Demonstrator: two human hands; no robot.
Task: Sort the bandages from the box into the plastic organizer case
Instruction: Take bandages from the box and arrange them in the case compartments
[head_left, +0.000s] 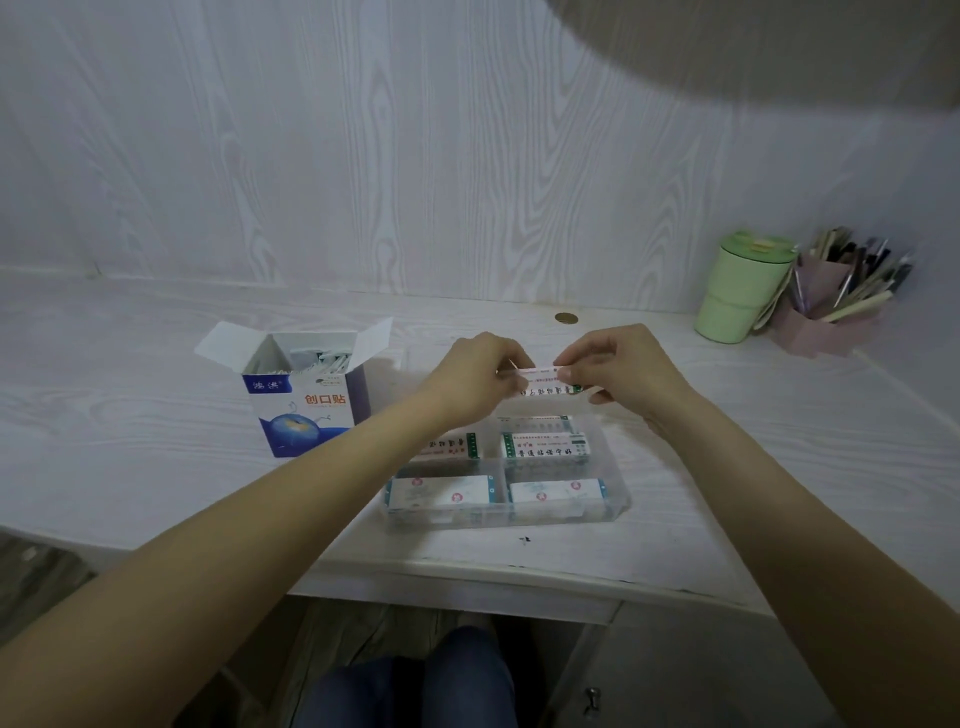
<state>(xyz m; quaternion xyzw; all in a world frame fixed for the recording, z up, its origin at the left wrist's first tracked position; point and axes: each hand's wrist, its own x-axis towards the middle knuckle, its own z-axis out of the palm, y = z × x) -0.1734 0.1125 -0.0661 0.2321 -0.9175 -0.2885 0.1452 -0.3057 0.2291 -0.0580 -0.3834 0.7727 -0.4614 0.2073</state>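
Note:
Both hands hold a small stack of wrapped bandages (545, 382) above the far end of the clear plastic organizer case (615, 506). My left hand (480, 371) pinches the stack's left end and my right hand (615, 371) pinches its right end. Stacks of bandages fill the case's compartments: green-printed ones (545, 448) in the middle row, pink-and-blue ones (556, 492) in the near row. The blue-and-white bandage box (306, 410) stands to the left with its flaps open and several bandages inside.
A green lidded cup (740, 288) and a pink holder full of pens (841, 296) stand at the back right against the wall. A small round coin-like disc (566, 318) lies behind the hands. The desk's front edge (467, 566) runs just below the case.

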